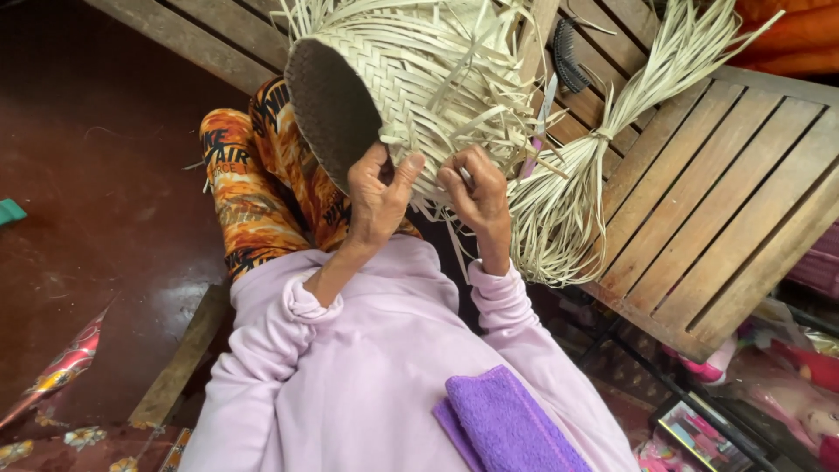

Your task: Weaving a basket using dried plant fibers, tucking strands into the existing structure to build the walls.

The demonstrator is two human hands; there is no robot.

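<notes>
A half-woven basket (411,79) of pale palm strips rests on my lap, its dark opening turned left and loose strip ends sticking out to the right. My left hand (377,197) grips the basket's lower rim, thumb and fingers pinching the weave. My right hand (476,194) is closed on a few loose strips at the basket's underside. A tied bundle of palm strips (594,166) lies on the wooden bench just right of my right hand.
The slatted wooden bench (725,201) runs from top centre to the right. A black comb (568,54) lies on it. A purple cloth (502,424) hangs at my chest. Dark red floor (96,175) lies left; toys and packets (769,385) sit lower right.
</notes>
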